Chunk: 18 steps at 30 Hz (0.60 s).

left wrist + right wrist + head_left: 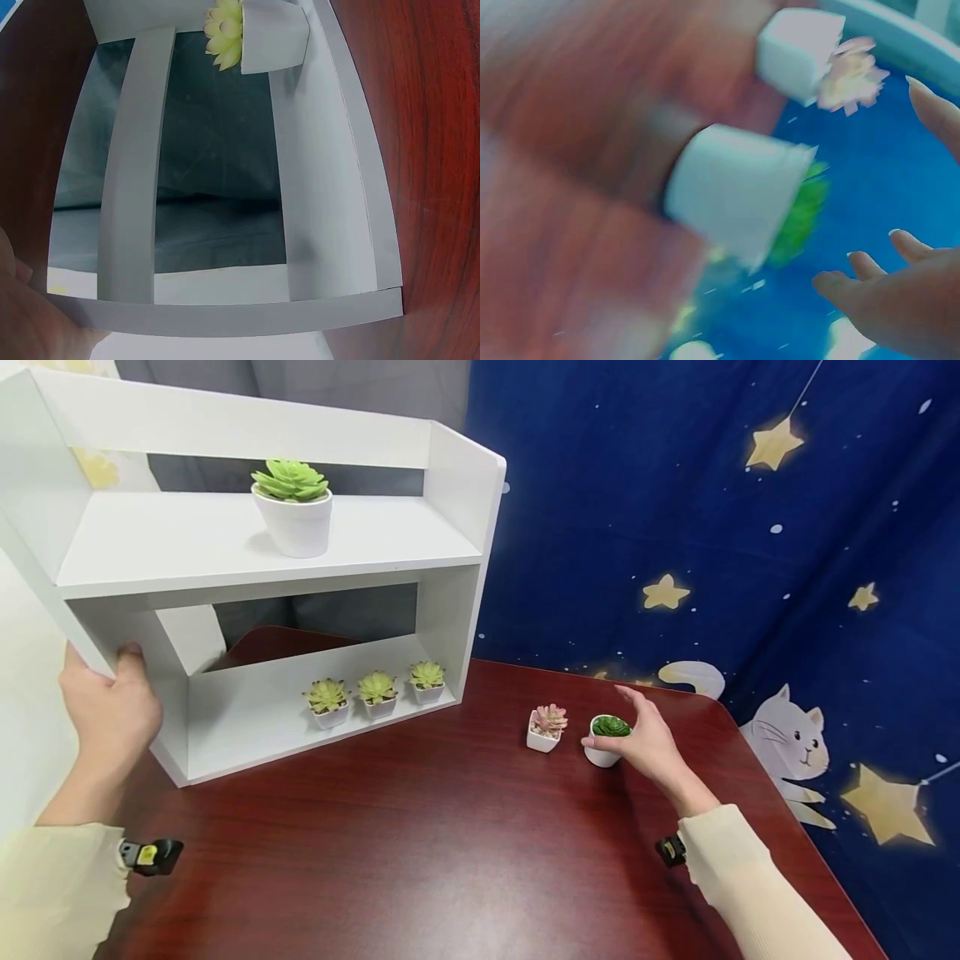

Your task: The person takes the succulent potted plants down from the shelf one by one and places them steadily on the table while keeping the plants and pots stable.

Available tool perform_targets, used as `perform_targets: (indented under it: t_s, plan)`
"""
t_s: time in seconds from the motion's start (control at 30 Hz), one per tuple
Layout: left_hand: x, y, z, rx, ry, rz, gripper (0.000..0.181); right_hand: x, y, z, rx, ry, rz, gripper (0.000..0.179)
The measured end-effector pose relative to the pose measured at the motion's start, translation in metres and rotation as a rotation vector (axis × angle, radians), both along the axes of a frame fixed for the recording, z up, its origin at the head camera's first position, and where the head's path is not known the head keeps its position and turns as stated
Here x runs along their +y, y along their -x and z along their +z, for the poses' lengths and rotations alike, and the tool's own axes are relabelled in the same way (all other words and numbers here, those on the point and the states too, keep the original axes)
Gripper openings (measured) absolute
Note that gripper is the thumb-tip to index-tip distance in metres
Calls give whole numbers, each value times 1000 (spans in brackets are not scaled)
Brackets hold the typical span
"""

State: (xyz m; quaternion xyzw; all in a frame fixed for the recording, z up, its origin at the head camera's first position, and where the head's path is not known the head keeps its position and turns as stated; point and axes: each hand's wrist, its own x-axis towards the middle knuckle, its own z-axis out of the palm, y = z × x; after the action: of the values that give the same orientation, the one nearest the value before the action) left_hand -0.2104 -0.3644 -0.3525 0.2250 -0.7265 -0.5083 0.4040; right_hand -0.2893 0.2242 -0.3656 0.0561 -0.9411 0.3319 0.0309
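My left hand grips the left side panel of a white two-tier shelf, its thumb inside the lower compartment. In the left wrist view, part of that hand shows at the shelf's edge. My right hand is spread beside a round white pot with a dark green succulent. The right wrist view shows its fingers apart from this pot, which stands upright on the table. Just left of it stands a square white pot with a pink succulent.
One larger white pot with a bright green succulent stands on the upper tier. Three small potted yellow-green succulents line the lower tier towards its right end. The dark red table ends at a blue starry curtain.
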Motion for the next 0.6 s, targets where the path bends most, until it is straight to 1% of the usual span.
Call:
perform_targets:
  t_s: [0.1, 0.2, 0.33, 0.47, 0.6]
  plan:
    - [0, 0, 1, 2, 1, -2, 49, -16, -4, 14, 35, -6, 26, 104]
    - [-1, -1, 1, 1, -10, -1, 48, -36, -8, 26, 60, 23, 62, 93]
    - [-2, -3, 1, -8, -19, 6, 49, -67, -14, 41, 56, 110, 130, 81]
    - [-2, -2, 0, -13, -1, 8, 49, -98, -22, 55, 30, 209, 209, 81]
    - [-1, 0, -2, 6, 18, 1, 49, -127, -27, 68, 42, 284, 287, 81]
